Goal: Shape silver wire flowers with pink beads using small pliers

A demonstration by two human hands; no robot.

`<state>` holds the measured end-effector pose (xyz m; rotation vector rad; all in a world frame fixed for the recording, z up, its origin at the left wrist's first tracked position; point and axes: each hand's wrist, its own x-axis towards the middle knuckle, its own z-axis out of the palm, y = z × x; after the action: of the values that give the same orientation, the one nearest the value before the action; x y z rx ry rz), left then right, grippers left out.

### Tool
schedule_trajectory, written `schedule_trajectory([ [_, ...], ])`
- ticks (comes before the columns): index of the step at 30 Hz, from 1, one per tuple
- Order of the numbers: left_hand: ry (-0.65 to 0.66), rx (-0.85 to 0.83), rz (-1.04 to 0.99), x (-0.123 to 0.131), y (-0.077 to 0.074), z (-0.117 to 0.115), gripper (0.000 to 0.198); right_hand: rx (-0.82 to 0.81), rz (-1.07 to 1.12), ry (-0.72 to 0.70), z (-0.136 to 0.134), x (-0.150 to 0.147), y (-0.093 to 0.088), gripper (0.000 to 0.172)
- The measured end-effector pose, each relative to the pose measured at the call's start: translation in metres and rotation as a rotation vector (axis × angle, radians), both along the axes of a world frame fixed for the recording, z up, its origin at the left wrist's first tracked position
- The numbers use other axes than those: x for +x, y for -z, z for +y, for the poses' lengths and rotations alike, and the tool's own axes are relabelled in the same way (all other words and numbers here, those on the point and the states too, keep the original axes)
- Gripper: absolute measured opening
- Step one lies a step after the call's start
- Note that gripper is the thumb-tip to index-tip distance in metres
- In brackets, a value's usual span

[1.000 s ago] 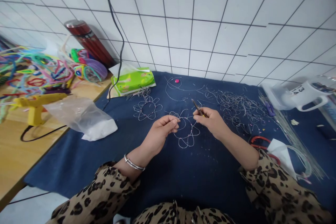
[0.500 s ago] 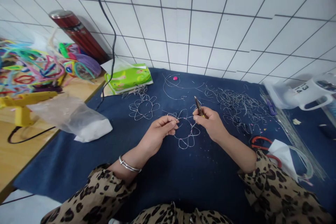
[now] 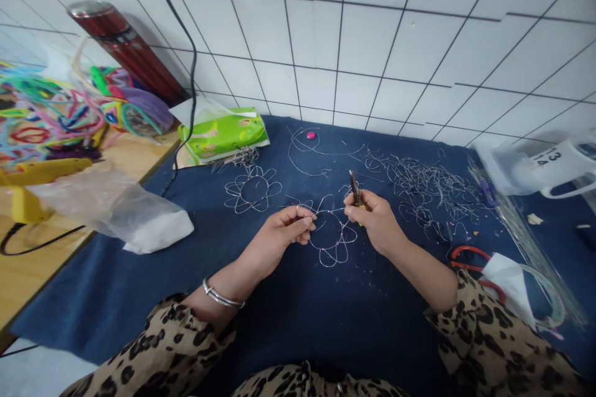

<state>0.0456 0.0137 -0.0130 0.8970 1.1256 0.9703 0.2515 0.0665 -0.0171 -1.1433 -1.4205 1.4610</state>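
Observation:
Pinched between the thumb and fingers of my left hand is the left side of a wire flower, a silvery ring with looped petals and tiny pink dots. My right hand grips a pair of pliers, dark jaws pointing up and away. A thin wire runs from the flower toward my right fingertips; whether they pinch it I cannot tell. Another wire flower lies on the dark blue cloth, left of and beyond my hands.
Tangled wire pieces and straight wires lie to the right, near red-handled scissors and a white jug. At left are a green tissue pack, a plastic bag, a yellow glue gun and a red flask.
The camera view has shifted slightly. Both hands keep nearly the same hold on the wire flower and the pliers, with the right hand a touch farther right.

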Motion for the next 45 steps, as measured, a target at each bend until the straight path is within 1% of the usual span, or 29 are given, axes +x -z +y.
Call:
schedule_trajectory([
  [6,0.002,-0.004,0.004,-0.0008,-0.0011,0.0002,0.018,-0.001,-0.017,-0.006,0.0002,-0.0006,-0.0012,0.012],
  [17,-0.037,0.075,0.087,-0.0016,-0.0046,0.0012,0.019,0.008,0.001,-0.015,-0.0007,0.0001,0.0003,0.012],
  [24,-0.037,0.075,0.147,-0.0027,-0.0042,0.0021,0.019,-0.002,-0.012,-0.009,-0.0013,-0.0009,0.0,0.011],
  [28,-0.041,0.08,0.155,-0.0022,-0.0036,0.0023,0.019,-0.045,0.015,-0.005,-0.0005,-0.0008,-0.002,0.013],
  [33,-0.015,0.082,0.13,-0.0013,-0.0053,0.0011,0.016,-0.139,0.115,-0.002,0.0003,-0.0013,-0.0069,0.014],
  [38,0.012,0.099,0.126,-0.0015,-0.0053,0.0,0.014,-0.148,0.137,-0.006,0.0002,-0.0015,-0.0073,0.013],
  [45,-0.022,0.12,0.119,-0.0008,-0.0055,-0.0001,0.019,-0.144,0.116,-0.043,-0.0018,-0.0023,-0.0082,0.014],
])
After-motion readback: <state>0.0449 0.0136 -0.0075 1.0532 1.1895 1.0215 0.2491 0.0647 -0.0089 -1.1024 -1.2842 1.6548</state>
